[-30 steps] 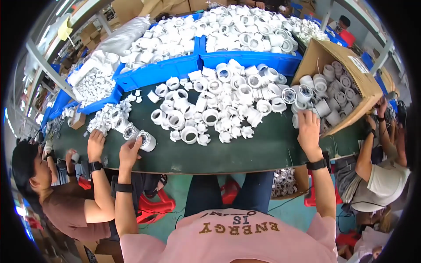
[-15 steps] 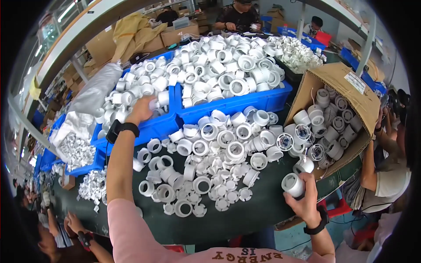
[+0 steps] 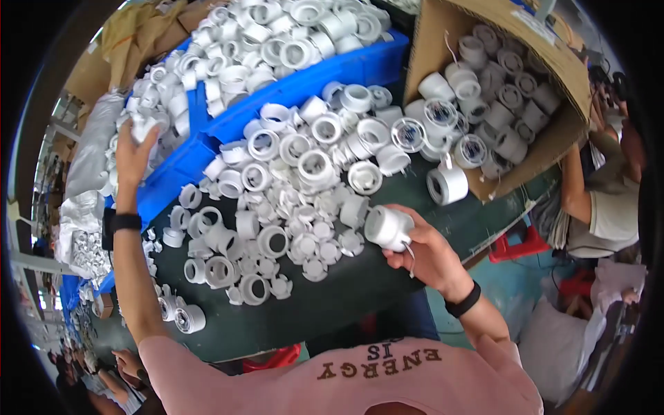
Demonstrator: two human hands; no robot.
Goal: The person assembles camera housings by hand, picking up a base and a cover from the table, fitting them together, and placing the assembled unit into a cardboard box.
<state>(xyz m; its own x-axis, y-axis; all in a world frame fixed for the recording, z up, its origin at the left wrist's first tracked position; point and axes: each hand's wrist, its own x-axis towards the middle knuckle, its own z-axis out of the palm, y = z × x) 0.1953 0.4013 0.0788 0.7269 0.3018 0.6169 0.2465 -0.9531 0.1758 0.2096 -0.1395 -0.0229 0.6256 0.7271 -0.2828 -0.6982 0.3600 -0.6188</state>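
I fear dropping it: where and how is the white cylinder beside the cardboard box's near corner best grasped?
Probably around the side wall of the white cylinder, from the near side: it lies sideways, rimmed end leftward, the cardboard box to its right.

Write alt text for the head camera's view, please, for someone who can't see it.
A person's right hand holds a white cylindrical part over a dark green table, while the left hand reaches among white parts in a blue bin. Loose white pieces lie heaped between them; an open cardboard box of similar cylinders stands at right.
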